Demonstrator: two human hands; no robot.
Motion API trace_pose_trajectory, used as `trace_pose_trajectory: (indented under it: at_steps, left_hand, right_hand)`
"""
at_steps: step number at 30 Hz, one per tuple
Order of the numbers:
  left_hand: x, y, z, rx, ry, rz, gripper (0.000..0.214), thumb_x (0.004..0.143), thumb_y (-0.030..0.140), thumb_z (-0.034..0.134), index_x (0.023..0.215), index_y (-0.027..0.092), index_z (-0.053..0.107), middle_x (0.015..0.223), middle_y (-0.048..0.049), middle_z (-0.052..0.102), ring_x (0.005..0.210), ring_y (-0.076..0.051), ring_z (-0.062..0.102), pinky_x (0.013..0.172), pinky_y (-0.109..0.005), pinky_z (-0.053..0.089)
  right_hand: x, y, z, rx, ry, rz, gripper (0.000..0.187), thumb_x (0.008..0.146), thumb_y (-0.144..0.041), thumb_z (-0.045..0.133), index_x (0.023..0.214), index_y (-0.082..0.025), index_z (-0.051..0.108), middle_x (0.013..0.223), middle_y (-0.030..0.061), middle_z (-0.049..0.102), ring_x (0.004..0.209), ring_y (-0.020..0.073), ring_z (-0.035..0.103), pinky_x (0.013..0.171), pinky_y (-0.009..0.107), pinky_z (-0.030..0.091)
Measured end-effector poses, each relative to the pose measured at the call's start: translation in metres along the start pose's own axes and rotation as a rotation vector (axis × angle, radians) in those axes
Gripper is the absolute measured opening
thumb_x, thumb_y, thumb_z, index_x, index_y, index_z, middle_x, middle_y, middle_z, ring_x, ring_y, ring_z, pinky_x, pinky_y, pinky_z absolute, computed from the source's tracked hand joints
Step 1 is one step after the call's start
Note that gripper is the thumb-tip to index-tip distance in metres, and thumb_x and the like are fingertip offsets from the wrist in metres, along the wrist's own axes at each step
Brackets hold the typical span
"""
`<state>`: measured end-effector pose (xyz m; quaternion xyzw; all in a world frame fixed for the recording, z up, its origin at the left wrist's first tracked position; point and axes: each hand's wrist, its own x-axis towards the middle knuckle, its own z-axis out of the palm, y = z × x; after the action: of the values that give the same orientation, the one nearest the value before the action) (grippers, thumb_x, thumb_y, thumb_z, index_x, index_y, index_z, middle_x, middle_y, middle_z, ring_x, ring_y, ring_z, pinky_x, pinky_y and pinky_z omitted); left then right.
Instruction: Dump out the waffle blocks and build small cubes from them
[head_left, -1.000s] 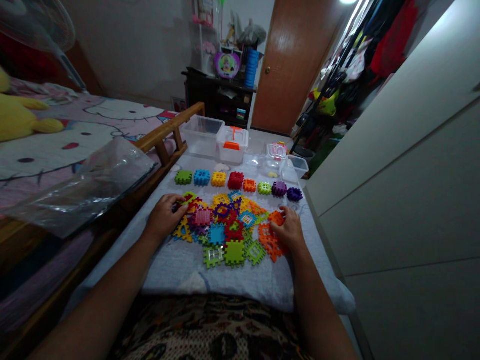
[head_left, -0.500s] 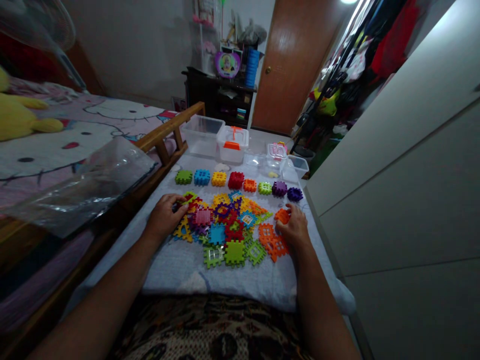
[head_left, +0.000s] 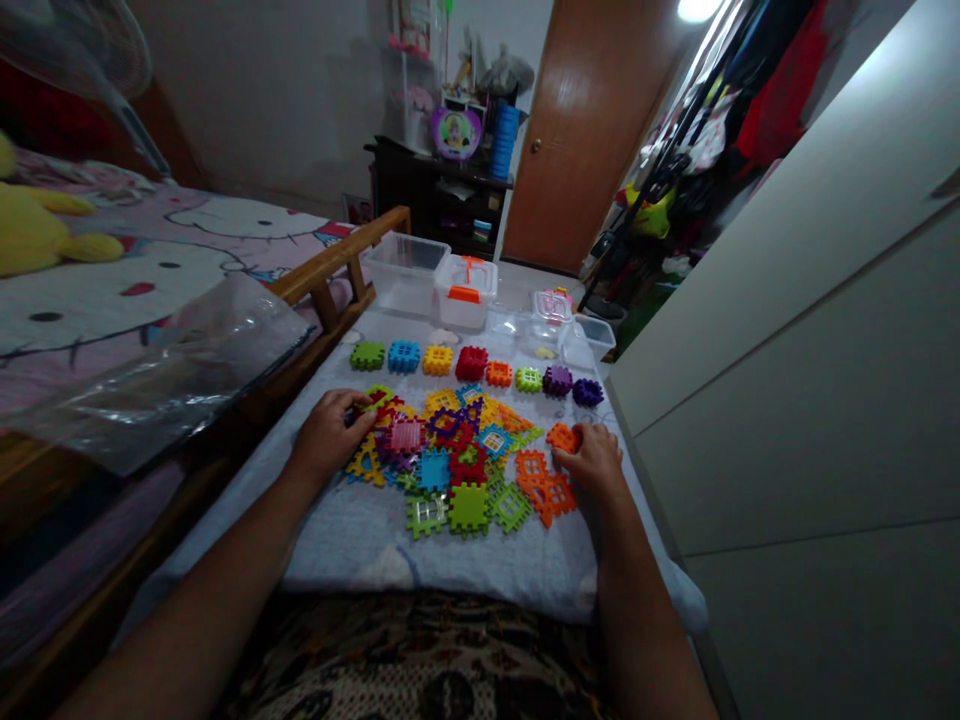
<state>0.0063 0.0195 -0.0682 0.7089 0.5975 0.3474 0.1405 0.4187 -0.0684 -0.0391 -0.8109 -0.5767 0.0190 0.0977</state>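
Note:
My right hand (head_left: 598,456) pinches an orange interlocking building tile (head_left: 562,437) between thumb and fingers, at the right of the cloth. Just below it lie several loose orange tiles (head_left: 547,482). Curved around the left edge of a mixed pile of tiles (head_left: 466,462), my left hand (head_left: 330,432) rests with thumb and fingers apart, near a yellow-green tile (head_left: 379,397) and red ones. Some of its fingertips are hidden. Behind the pile runs a row of tile stacks sorted by colour, among them green (head_left: 367,356), blue (head_left: 404,356), red (head_left: 472,363) and purple (head_left: 557,381).
Clear plastic bins (head_left: 409,272), one box with an orange-latched lid (head_left: 466,290), and smaller containers (head_left: 551,308) stand at the table's far end. A wooden bed rail (head_left: 341,255) with a plastic bag (head_left: 180,370) borders the left; a white cabinet (head_left: 795,400) borders the right.
My right hand has shifted slightly right and down, its fingers closer around the orange tile, which now lies flatter. My left hand stays where it was.

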Motion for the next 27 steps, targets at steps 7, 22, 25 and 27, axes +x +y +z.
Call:
trace_pose_trajectory:
  at_steps: [7,22,25,27]
  left_hand:
    - [-0.001,0.002,0.0,-0.026,0.001,0.004,0.03,0.081,0.047,0.052,0.091,0.021,0.064,0.105,-0.009,0.063,0.104,-0.026,0.06,0.098,-0.04,0.048]
    - [-0.002,0.003,0.001,-0.044,0.014,-0.007,0.029,0.081,0.045,0.054,0.092,0.021,0.065,0.105,-0.0085,0.064,0.103,-0.026,0.06,0.098,-0.04,0.048]
    - [-0.002,0.003,0.0,-0.053,0.015,-0.002,0.028,0.081,0.045,0.055,0.092,0.021,0.065,0.105,-0.0084,0.064,0.102,-0.026,0.06,0.098,-0.04,0.048]
    - [-0.002,0.003,0.0,-0.057,0.013,-0.004,0.027,0.081,0.044,0.055,0.092,0.021,0.065,0.105,-0.0084,0.064,0.103,-0.026,0.06,0.098,-0.04,0.048]
  right_hand:
    - [0.005,-0.003,-0.004,0.0,0.06,-0.063,0.039,0.073,-0.046,0.067,0.101,-0.019,0.067,0.105,0.0139,0.063,0.099,0.0329,0.054,0.082,0.044,0.042]
    - [0.126,-0.098,-0.011,0.034,-0.032,-0.516,0.045,0.072,-0.038,0.076,0.112,-0.021,0.066,0.114,0.0108,0.06,0.106,0.0285,0.053,0.095,0.039,0.041]
    - [0.136,-0.102,-0.007,-0.006,-0.081,-0.52,0.046,0.074,-0.04,0.075,0.115,-0.02,0.066,0.117,0.0114,0.06,0.109,0.0287,0.052,0.096,0.038,0.041]
    - [0.14,-0.103,-0.006,-0.026,-0.093,-0.522,0.047,0.075,-0.039,0.074,0.117,-0.02,0.066,0.118,0.0116,0.061,0.109,0.029,0.053,0.096,0.038,0.041]
